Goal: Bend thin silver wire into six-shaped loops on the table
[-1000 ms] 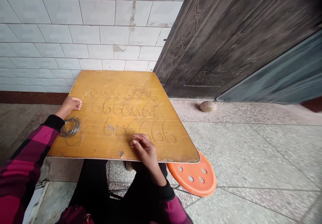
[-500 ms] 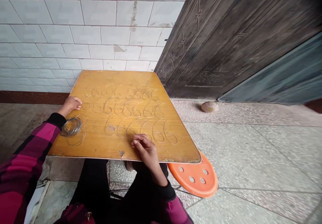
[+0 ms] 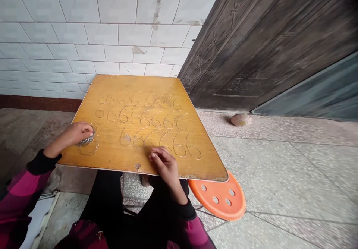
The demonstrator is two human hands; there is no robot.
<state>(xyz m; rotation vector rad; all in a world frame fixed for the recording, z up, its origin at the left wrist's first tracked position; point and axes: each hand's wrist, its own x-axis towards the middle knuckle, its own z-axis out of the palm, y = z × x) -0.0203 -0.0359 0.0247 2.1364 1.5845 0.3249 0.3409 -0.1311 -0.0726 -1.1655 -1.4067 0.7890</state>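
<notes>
The left hand (image 3: 78,133) lies curled over a coil of thin wire (image 3: 88,140), its fingers closed narrowly on the coil and pinning it against a yellow wooden board (image 3: 145,85). Bare wire like this should be very light and springy: it will likely bend easily, try to spring back and slip a little between the fingers, so the bundled coil looks a safer place to take hold than a loose end. Just below that hand, a wide wire loop (image 3: 88,149) lies flat on the board. To the right of the left hand, rows of wire shapes like the figure six (image 3: 156,120) run across the board. The right hand (image 3: 163,165) rests by the board's near edge, just below the lowest row, with its fingers (image 3: 153,155) bunched together; whether they pinch a strand, I cannot tell. The left arm reaches out to the side from a plaid sleeve (image 3: 25,189), while the right arm bends up from the lap.
</notes>
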